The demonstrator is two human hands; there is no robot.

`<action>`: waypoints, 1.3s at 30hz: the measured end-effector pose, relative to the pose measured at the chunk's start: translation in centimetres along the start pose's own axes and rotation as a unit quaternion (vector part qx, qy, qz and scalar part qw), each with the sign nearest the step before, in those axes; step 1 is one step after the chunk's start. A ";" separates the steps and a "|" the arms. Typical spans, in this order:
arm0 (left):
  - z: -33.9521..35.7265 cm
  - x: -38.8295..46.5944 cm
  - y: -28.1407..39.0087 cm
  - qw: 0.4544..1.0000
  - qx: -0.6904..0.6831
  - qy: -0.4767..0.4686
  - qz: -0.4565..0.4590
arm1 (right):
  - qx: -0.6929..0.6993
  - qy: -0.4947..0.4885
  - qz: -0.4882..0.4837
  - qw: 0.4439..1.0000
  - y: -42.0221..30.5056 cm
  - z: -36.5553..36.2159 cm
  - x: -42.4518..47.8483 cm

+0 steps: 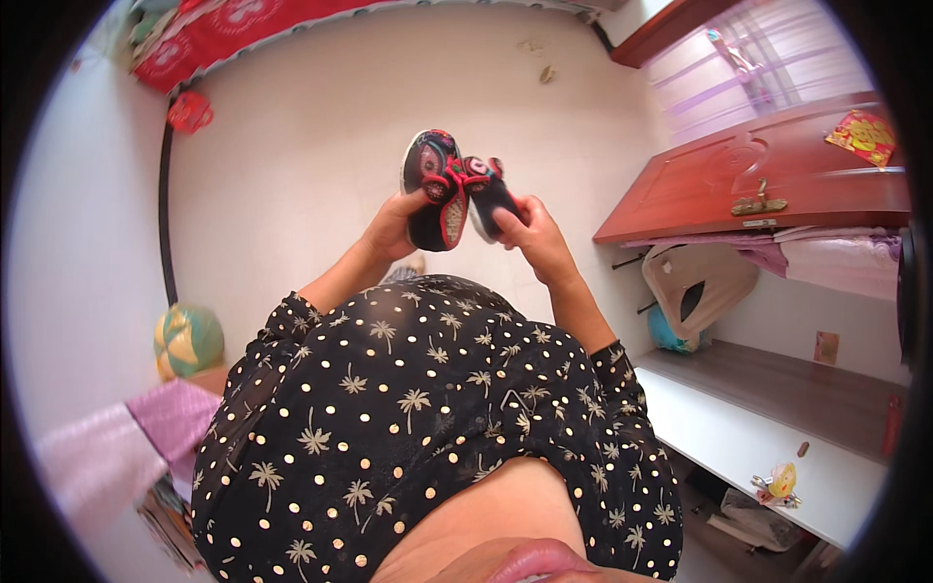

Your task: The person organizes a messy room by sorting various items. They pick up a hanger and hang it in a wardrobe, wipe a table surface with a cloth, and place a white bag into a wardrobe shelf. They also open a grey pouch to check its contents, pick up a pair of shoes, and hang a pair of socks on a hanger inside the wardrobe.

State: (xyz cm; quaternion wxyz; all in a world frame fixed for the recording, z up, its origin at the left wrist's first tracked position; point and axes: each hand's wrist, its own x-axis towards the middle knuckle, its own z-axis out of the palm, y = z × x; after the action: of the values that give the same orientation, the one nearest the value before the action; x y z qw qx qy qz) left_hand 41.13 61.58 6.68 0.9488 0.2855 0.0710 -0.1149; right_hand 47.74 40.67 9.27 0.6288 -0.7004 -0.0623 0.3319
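My left hand (390,227) grips a black embroidered shoe (426,222) with red trim, its thumb resting on the upper and its patterned inside partly visible. A matching dark shoe (490,204) with a pale sole is held in my right hand (541,237), the thumb along its side. Both shoes are raised in front of my body, above the pale floor. Their decorated toe ends point away from me and meet or overlap near the middle; I cannot tell whether they touch. My fingers under the shoes are mostly hidden.
A red panelled door (700,182) with a brass handle juts in at right. Below it are a beige plastic item (718,280) and a white-edged shelf (729,423). At left lie a green-and-yellow ball (188,342) and purple cloth (175,412). Red fabric (291,29) spans the far edge.
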 end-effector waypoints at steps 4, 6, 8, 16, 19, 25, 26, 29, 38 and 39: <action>1.1 8.0 3.4 0.997 0.001 -0.071 -0.014 | -0.231 0.191 -0.153 0.942 -2.3 -3.3 1.9; -0.1 11.7 4.1 0.992 -0.036 -0.109 -0.052 | -0.328 0.265 -0.197 0.885 -3.9 -3.0 3.2; -1.5 17.0 3.1 0.980 -0.110 -0.131 -0.102 | -0.389 0.313 -0.214 0.839 -4.8 -4.5 4.6; 3.4 33.8 0.1 0.933 -0.191 -0.241 -0.188 | -0.481 0.326 -0.287 0.761 -6.4 -14.9 14.1; 4.6 39.8 -0.3 0.947 -0.167 -0.212 -0.174 | -0.517 0.307 -0.298 0.742 -6.8 -19.5 17.9; 7.0 52.2 0.6 0.956 -0.177 -0.201 -0.120 | -0.476 0.276 -0.356 0.756 -12.2 -28.8 25.4; 7.3 53.5 0.9 0.953 -0.184 -0.204 -0.125 | -0.461 0.272 -0.369 0.760 -12.9 -30.0 26.6; 10.1 58.8 2.1 0.957 -0.158 -0.210 -0.124 | -0.549 0.193 -0.339 0.739 -14.8 -34.1 30.2; 12.7 80.2 3.9 0.946 -0.089 -0.240 -0.199 | -0.626 0.217 -0.291 0.690 -18.4 -51.9 41.8; 12.9 83.4 4.4 0.961 -0.065 -0.210 -0.171 | -0.636 0.210 -0.288 0.685 -19.0 -53.8 42.6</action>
State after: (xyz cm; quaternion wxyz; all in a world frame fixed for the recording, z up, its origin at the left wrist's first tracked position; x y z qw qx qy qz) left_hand 123.54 43.10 2.91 0.9252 0.1765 -0.0744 -0.3275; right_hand 116.11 20.80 9.68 0.0941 -0.9309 -0.3238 -0.1402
